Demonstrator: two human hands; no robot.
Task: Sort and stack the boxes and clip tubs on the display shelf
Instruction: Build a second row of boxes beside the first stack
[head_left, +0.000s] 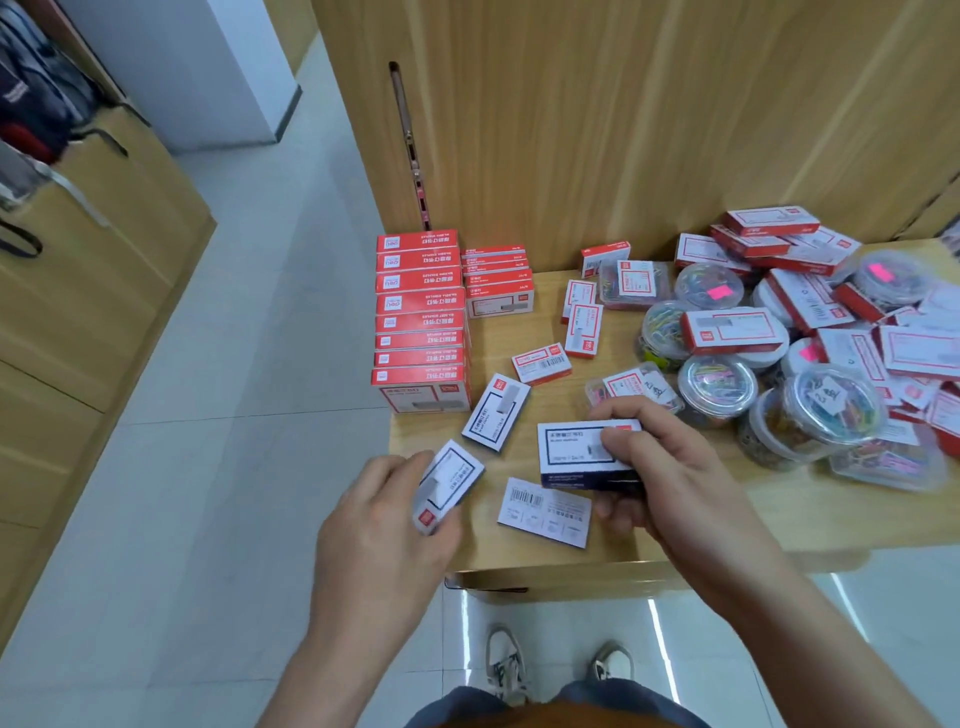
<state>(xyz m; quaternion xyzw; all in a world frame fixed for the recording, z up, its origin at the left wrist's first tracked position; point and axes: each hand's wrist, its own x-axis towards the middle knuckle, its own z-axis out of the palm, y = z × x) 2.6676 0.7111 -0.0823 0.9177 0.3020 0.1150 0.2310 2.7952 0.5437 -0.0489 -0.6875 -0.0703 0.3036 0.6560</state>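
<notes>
My left hand (382, 525) grips a small blue-edged white box (448, 483) at the shelf's front left corner. My right hand (654, 467) holds a thicker blue-edged box (576, 454) just above the wooden shelf (727, 519). Two more blue-edged boxes lie flat between them, one (495, 411) farther back and one (544, 512) face down near the front edge. A tall stack of red boxes (422, 319) stands at the back left, with a shorter red stack (497, 280) beside it. Clear clip tubs (717, 387) sit on the right.
Loose red-and-white boxes (732, 330) and more tubs (831, 410) lie jumbled over the shelf's right half. A wooden panel (571, 130) backs the shelf. White tiled floor and a wooden cabinet (78, 312) are on the left. My shoes (506, 665) stand below the shelf edge.
</notes>
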